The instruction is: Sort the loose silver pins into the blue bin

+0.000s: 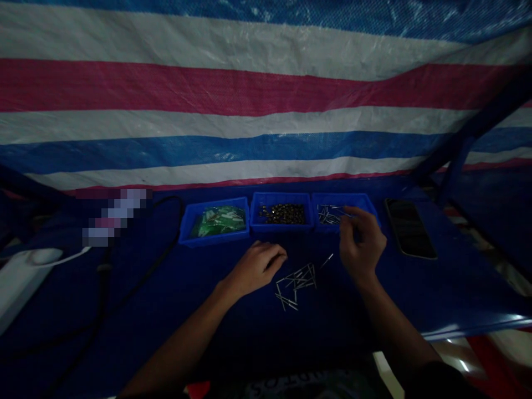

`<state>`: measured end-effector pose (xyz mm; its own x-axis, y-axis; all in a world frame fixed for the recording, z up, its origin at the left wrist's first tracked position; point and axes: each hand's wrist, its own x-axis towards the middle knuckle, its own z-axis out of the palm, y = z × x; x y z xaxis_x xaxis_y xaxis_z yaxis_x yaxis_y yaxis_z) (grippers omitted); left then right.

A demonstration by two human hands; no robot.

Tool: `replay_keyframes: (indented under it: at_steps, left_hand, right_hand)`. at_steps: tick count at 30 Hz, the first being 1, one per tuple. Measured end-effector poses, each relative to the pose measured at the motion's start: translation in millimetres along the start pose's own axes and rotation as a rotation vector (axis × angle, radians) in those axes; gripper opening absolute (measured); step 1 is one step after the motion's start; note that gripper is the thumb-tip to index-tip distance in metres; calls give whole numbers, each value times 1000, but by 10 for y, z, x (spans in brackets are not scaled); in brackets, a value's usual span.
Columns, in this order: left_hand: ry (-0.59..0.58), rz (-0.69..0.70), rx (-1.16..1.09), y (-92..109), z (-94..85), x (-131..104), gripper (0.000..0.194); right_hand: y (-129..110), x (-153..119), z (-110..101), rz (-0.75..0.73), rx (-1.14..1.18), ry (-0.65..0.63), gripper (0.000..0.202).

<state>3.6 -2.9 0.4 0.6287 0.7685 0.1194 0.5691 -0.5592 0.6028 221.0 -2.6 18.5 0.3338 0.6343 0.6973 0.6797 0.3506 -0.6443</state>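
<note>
My left hand (258, 267) rests low over the blue tabletop with its fingers curled and thumb and forefinger pressed together. Whatever it holds, if anything, is hidden. Beside it lies a loose pile of thin metal pins (301, 279), some with a thicker end, and one single pin (328, 259) lies apart. My right hand (362, 241) is closed in a pinch at the front of the right blue bin (369, 204), which holds more such pins (328, 215). A thin pin seems to show at its fingertips, over the bin.
The middle bin (280, 228) holds small, dark, brassy parts; the left bin (216, 240) has green-tinted plastic bags. A phone (410, 228) lies at the right. Black cables (168, 246) and a white device (31, 277) are at left. A striped tarp (257, 91) hangs behind.
</note>
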Motion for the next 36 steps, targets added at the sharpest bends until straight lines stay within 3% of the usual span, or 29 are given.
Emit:
replay_keyframes:
  at_steps: [7, 15, 19, 24, 29, 36]
  left_hand:
    - [-133, 88, 120, 104, -81, -32, 22]
    - [-69, 30, 189, 49, -43, -31, 7]
    - [-32, 0, 187, -26, -37, -12, 8]
    - [-47, -1, 201, -63, -37, 5, 11]
    - [-73, -21, 246, -75, -134, -36, 13]
    - [-87, -33, 261, -100, -190, -58, 10]
  right_hand:
    - [-74, -106, 69, -64, 82, -265, 12]
    - [-93, -135, 128, -39, 105, -480, 14]
    - [-52, -179, 180, -34, 64, -701, 18]
    - [-46, -271, 250, -177, -70, -966, 21]
    - [-84, -294, 248, -262, -118, -1072, 19]
    - [-86, -283, 240, -311, -64, -1104, 10]
